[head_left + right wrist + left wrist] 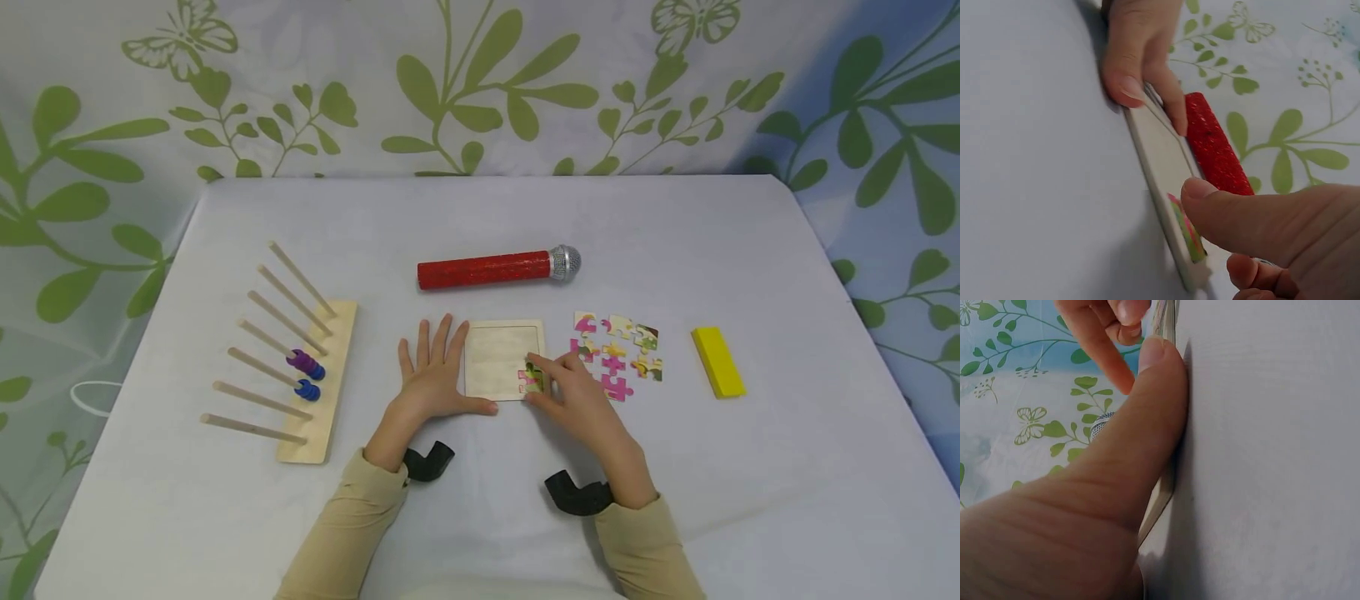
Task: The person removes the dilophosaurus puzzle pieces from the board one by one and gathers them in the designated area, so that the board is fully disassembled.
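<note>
A shallow square wooden puzzle tray (495, 350) lies on the table, with joined-looking puzzle pieces (529, 382) flat in its near right corner. My left hand (433, 387) spreads its fingers along the tray's left side, thumb at the near edge; it steadies the frame by touch. Over the right side is my right hand (585, 400). Its index fingertip touches the green piece while the thumb stays apart near the lower edge. In the right wrist view, the right thumb (1235, 212) hovers over the colored pieces (1186, 228); its index finger is hidden.
Loose puzzle pieces (613, 364) lie right of the tray, with a yellow block (717, 362) beyond. A red microphone (487, 271) lies behind. At left, a wooden peg rack (330, 400) carries purple and blue beads (307, 388). Black wrist devices (577, 493) sit under both forearms.
</note>
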{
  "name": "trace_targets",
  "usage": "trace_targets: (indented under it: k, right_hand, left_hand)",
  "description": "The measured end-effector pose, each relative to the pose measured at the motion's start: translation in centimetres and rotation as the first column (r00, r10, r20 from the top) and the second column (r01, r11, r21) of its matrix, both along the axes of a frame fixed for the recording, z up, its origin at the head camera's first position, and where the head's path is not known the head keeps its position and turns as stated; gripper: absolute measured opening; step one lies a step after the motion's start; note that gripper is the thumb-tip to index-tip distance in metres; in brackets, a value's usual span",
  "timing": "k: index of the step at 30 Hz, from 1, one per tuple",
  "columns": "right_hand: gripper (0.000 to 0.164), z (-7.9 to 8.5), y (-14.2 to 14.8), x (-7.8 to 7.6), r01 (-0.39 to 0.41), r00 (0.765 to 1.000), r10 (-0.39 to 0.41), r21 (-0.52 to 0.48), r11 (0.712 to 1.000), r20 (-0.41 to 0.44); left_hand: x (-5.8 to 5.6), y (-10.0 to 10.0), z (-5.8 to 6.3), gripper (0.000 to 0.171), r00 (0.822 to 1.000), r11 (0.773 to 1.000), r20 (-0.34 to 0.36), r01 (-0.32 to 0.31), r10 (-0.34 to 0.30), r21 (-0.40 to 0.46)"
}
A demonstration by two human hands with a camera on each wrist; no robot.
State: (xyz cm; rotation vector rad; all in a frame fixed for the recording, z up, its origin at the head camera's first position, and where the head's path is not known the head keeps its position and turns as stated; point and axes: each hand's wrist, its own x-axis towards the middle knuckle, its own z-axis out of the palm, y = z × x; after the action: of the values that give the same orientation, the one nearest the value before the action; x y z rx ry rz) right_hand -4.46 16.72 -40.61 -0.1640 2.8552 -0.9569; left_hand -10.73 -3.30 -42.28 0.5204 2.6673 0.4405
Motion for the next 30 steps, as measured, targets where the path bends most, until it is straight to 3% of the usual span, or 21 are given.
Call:
trace_targets:
  k: [5, 13, 22, 30]
  right_hand:
    - [0.055, -0.1, -0.9, 0.0, 0.017, 0.999, -0.017, 0.01, 1.0, 0.035]
    - [0.049, -0.1, -1.1, 0.2, 0.067, 0.997, -0.067, -0.007, 0.998, -0.048]
    - [0.049, -0.4, -0.7, 0.3, 0.013, 0.997, -0.017, -0.054, 0.998, -0.081]
    - [0.044, -0.2, 2.1, 0.3, 0.05, 0.997, -0.058, -0.169, 0.984, -0.041]
  left_hand:
    - [0.0, -0.1, 0.0, 0.123, 1.0, 1.0, -0.006, 0.003, -0.003, -0.001]
    - [0.1, -0.1, 0.0, 0.12, 1.0, 1.0, -0.008, 0.013, -0.013, 0.009]
    - [0.2, 0.0, 0.1, 0.119, 1.0, 1.0, -0.004, 0.008, -0.007, 0.022]
    - [0.4, -0.1, 0.2, 0.119, 1.0, 0.999, -0.017, 0.003, -0.003, 0.036]
